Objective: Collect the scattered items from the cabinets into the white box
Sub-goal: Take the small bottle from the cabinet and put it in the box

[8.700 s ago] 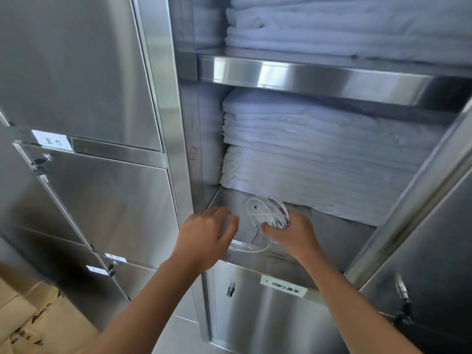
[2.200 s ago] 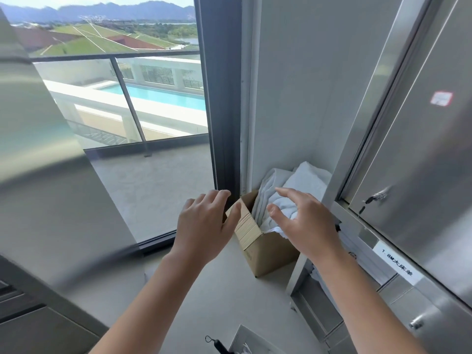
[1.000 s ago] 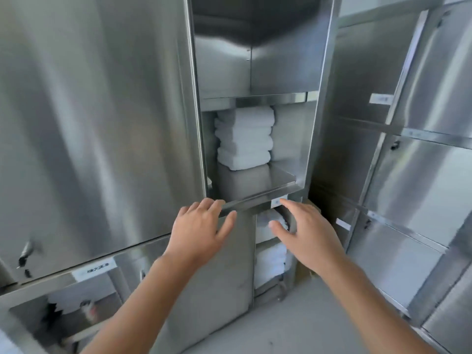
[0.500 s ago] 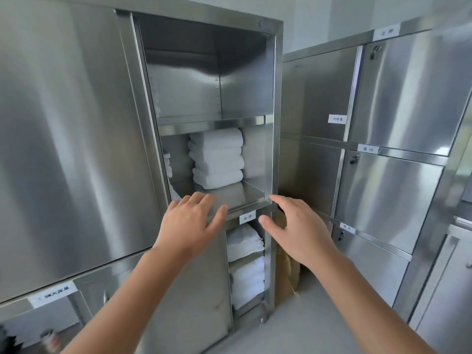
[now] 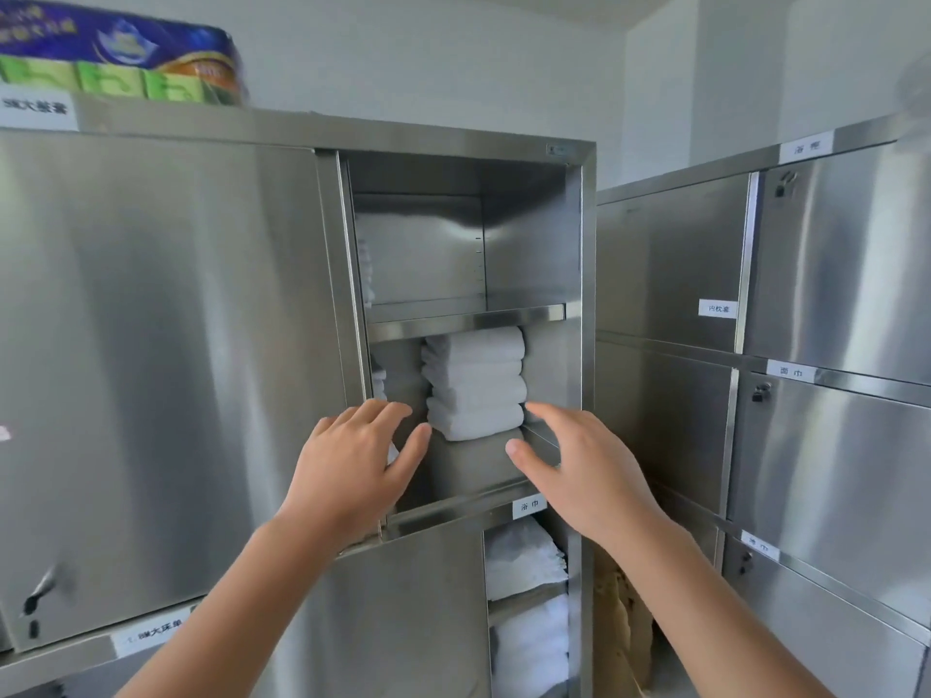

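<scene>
A stainless steel cabinet (image 5: 468,138) stands in front of me with one compartment showing. A stack of folded white towels (image 5: 473,382) sits on its middle shelf (image 5: 466,322); the top shelf holds nothing that I can see. My left hand (image 5: 355,466) and my right hand (image 5: 579,468) are both raised in front of the middle shelf, fingers spread, holding nothing and touching nothing. No white box and no loose small item shows in this view.
More white towels (image 5: 526,561) fill the lower compartment. A closed steel door (image 5: 161,370) is at my left, and closed labelled cabinets (image 5: 831,345) at my right. A pack of tissue (image 5: 121,57) lies on the cabinet top. A brown cardboard box (image 5: 622,627) stands on the floor between the cabinets.
My view has tilted up, so the cabinet top and tissue pack now show. Both hands stay spread and have moved up closer to the middle shelf with the towels.
</scene>
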`<state>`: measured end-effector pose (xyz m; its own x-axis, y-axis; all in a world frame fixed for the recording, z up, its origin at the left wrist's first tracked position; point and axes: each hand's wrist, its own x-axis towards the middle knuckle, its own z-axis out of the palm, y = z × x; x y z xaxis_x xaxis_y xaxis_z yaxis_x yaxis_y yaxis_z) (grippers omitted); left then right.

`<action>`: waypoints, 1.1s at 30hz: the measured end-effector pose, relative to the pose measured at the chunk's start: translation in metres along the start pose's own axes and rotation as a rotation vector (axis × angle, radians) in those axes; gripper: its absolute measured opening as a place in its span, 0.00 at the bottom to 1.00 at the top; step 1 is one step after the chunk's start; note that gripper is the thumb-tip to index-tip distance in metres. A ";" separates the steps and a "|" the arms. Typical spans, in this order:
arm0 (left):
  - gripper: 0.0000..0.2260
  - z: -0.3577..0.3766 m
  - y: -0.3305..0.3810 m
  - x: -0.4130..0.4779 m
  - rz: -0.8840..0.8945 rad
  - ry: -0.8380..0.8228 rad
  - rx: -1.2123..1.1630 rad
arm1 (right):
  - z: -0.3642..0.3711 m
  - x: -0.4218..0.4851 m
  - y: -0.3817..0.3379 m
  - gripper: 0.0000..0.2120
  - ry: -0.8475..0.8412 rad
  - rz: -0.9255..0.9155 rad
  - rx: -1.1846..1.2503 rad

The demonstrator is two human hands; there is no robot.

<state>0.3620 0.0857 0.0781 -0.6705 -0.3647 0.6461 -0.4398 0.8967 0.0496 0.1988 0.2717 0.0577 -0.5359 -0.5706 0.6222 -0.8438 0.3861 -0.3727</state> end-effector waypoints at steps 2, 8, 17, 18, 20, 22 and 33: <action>0.27 -0.004 0.001 0.001 0.001 0.002 0.002 | 0.000 0.003 -0.001 0.30 -0.017 -0.013 0.013; 0.24 0.002 0.016 0.010 0.010 -0.011 -0.011 | -0.007 0.007 0.007 0.30 -0.027 -0.029 0.000; 0.22 0.055 0.089 0.038 0.183 -0.096 -0.218 | -0.043 -0.031 0.069 0.30 0.053 0.163 -0.147; 0.23 0.063 0.102 0.041 0.213 -0.115 -0.255 | -0.050 -0.040 0.078 0.30 0.060 0.204 -0.175; 0.25 0.080 0.131 0.047 0.290 -0.155 -0.328 | -0.066 -0.058 0.095 0.30 0.074 0.291 -0.236; 0.27 0.093 0.162 0.053 0.382 -0.175 -0.413 | -0.085 -0.075 0.109 0.30 0.097 0.383 -0.300; 0.24 0.119 0.309 0.060 0.796 -0.242 -0.798 | -0.173 -0.157 0.119 0.28 0.247 0.831 -0.604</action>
<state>0.1143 0.3110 0.0417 -0.7233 0.4149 0.5520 0.6048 0.7664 0.2165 0.1873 0.5330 0.0349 -0.8612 0.1761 0.4768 -0.0236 0.9232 -0.3837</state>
